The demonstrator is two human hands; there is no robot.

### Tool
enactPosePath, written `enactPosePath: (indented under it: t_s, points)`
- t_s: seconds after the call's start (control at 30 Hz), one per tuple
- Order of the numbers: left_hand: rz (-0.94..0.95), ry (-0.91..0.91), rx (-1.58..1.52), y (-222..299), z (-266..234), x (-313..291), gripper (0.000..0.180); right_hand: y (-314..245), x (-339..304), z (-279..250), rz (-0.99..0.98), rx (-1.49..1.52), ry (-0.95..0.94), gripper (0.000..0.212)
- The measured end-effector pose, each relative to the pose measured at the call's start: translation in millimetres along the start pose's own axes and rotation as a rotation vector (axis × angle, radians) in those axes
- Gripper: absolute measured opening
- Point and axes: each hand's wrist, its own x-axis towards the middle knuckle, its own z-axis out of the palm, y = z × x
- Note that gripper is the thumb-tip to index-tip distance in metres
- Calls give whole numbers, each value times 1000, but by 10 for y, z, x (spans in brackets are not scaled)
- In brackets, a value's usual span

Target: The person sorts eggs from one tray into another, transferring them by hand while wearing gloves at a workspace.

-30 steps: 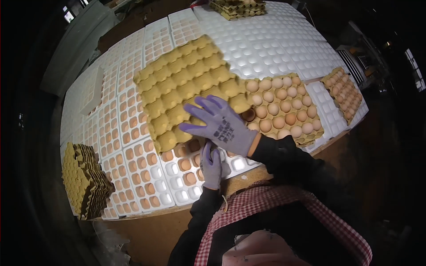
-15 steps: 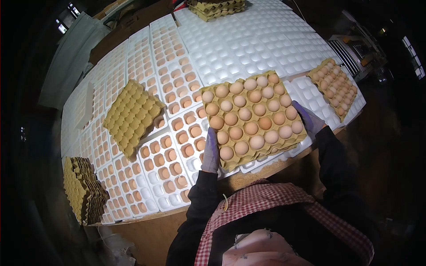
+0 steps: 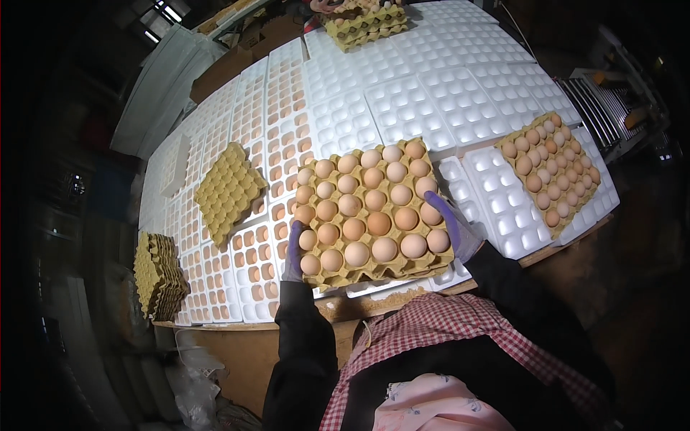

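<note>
A yellowish cardboard egg tray [image 3: 338,280] full of brown and pinkish eggs [image 3: 377,223] is held between my two gloved hands, over the near part of the table. My left hand [image 3: 292,253] grips its left edge, thumb up along the side and the other fingers hidden. At the right edge my right hand [image 3: 454,226] closes on the tray, its purple thumb beside the outermost eggs. Below and around it lie white foam egg boxes: those to the left hold eggs in their cells [image 3: 289,147], while the right-hand foam pieces [image 3: 417,108] show raised white bumps.
An empty egg tray [image 3: 231,192] rests tilted on the left boxes. A stack of empty trays [image 3: 158,279] stands at the table's left corner. Another egg-filled tray [image 3: 555,231] lies at the right, near a metal roller rack [image 3: 591,108]. More stacked trays [image 3: 368,30] stand at the far side.
The held tray has moved left and nearer to me, still between both hands. My view has shifted, bringing more of the far stack into sight, with eggs in it.
</note>
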Motion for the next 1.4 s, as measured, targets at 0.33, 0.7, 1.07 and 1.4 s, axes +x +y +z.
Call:
enactPosePath:
  t_s: [0.33,0.7,1.07,1.4]
  points:
    - [123,-18,-11,-176,1237,-270,45,-212,-186,-1700,-6,-763,14,43]
    - [553,14,1282,-466,1092,-582,67,-549,-161,-1148,-135,-1131,68,57]
    - [433,9,500,-557,1126,-820,54,-591,-44,-471,53,-575,-197,32]
    - [456,-286,1405,-450,1428,-689,51,-690,202,-404,429,-472,-230,46]
